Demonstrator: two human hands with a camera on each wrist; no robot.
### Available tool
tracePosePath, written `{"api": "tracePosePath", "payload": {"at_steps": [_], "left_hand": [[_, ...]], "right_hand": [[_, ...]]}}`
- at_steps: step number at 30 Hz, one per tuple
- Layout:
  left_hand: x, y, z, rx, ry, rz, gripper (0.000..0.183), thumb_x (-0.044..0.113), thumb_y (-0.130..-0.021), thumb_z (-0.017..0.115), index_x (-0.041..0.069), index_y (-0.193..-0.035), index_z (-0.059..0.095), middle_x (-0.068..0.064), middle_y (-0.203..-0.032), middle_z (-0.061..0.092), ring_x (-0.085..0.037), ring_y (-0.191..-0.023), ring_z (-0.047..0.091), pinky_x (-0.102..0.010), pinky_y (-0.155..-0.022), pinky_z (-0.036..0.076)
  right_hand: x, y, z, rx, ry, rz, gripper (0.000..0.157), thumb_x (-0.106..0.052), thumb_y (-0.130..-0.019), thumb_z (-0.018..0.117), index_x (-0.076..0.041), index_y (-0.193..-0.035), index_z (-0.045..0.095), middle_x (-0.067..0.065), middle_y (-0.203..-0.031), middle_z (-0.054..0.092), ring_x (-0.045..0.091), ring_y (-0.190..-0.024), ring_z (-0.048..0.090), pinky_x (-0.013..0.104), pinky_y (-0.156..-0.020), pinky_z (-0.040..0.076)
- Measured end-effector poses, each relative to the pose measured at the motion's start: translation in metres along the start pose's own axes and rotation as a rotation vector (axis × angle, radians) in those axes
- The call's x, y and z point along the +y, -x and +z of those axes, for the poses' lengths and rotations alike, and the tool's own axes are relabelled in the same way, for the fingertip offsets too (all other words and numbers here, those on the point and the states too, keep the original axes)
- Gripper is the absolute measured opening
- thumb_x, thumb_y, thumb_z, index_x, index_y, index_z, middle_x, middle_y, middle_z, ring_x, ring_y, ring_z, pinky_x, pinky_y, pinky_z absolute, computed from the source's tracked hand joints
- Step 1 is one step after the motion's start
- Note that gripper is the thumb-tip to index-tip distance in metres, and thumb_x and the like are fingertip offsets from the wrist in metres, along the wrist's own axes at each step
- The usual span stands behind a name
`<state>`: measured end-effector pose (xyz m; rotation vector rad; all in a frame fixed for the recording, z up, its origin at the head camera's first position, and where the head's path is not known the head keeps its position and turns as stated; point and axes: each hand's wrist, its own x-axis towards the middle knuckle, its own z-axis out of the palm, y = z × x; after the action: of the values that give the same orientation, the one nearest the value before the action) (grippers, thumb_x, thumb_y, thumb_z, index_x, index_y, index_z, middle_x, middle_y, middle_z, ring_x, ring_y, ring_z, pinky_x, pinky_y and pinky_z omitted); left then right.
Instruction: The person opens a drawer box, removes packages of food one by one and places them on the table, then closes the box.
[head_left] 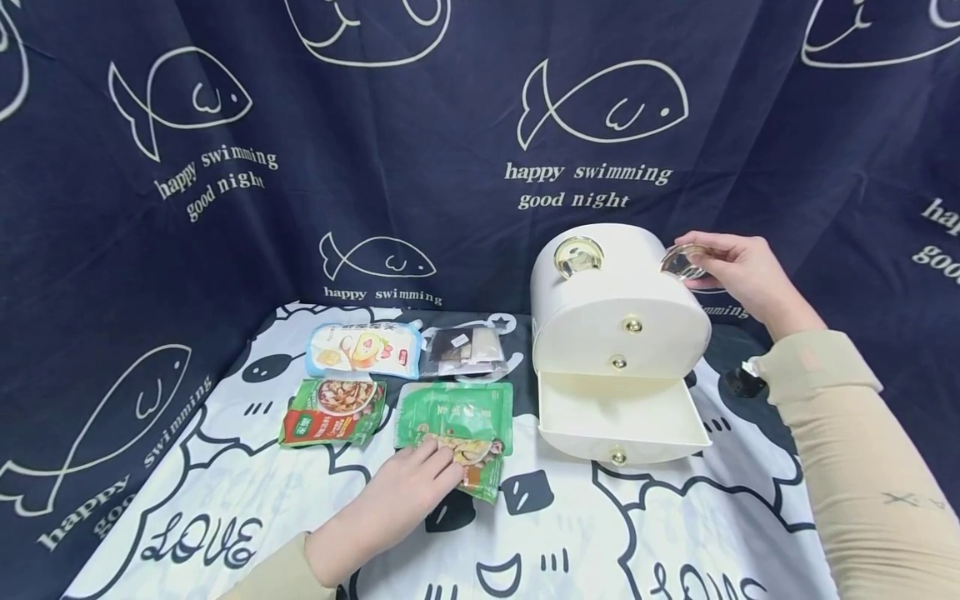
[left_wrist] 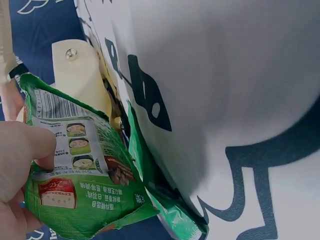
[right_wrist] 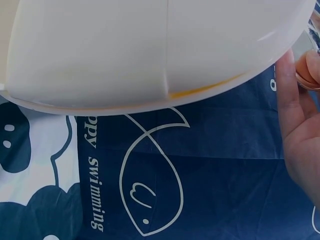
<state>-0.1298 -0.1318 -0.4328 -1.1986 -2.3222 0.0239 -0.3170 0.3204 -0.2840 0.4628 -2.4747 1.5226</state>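
My left hand (head_left: 397, 500) grips a green food pouch (head_left: 457, 412) with a dish pictured on its front. In the left wrist view, the left hand (left_wrist: 22, 167) has its thumb across the printed back of this green pouch (left_wrist: 85, 165), and another green pouch (left_wrist: 172, 205) shows beyond it. To the right stands a white rounded box (head_left: 622, 279) with a drawer (head_left: 622, 417) pulled out at its bottom. My right hand (head_left: 746, 267) holds the shiny gold ear (head_left: 684, 261) at the box's top right. In the right wrist view, the right hand (right_wrist: 305, 125) is partly cut off.
A blue and white pouch (head_left: 363, 348), a clear packet with dark and pale contents (head_left: 465, 348) and a red and green pouch (head_left: 333, 412) lie left of the box. The second gold ear (head_left: 579, 257) is on the box's left. A dark fish-print curtain (head_left: 465, 108) hangs behind.
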Motion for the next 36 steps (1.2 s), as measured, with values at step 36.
{"api": "tracePosePath", "payload": {"at_steps": [36], "left_hand": [[0.011, 0.001, 0.005, -0.034, -0.017, 0.007, 0.016, 0.011, -0.081, 0.061, 0.018, -0.093, 0.054, 0.006, -0.089, 0.052, -0.013, -0.081, 0.050, -0.024, -0.056, 0.043]], "right_hand": [[0.000, 0.001, 0.000, 0.009, -0.005, 0.012, 0.031, -0.013, -0.092, 0.059, -0.002, -0.120, 0.061, -0.014, -0.096, 0.068, -0.001, -0.086, 0.065, 0.022, -0.067, 0.055]]}}
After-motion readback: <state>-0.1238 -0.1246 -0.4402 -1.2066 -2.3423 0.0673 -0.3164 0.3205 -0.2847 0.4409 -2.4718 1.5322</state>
